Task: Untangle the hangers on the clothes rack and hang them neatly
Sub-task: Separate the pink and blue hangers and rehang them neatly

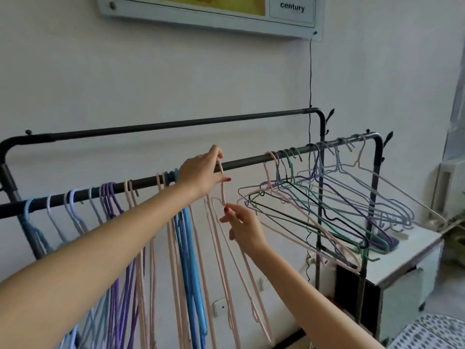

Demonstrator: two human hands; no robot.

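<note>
A black clothes rack has a front rail (246, 162) running from lower left to upper right. My left hand (201, 175) pinches the hook of a pink hanger (222, 192) at the rail's middle. My right hand (241, 222) pinches the same hanger's neck just below. Its pink body (241, 285) hangs down edge-on. Left of my hands, several blue, purple and pink hangers (141, 248) hang in a tidy row. To the right, a tangled cluster of pink, green, black, purple and grey hangers (327, 210) hangs skewed and overlapping.
The rack's back rail (176, 125) runs higher, close to the white wall. A black cord (310, 71) drops from a wall panel (208, 13) behind the rack. A white cabinet (407, 268) stands at the right, under the tangled hangers.
</note>
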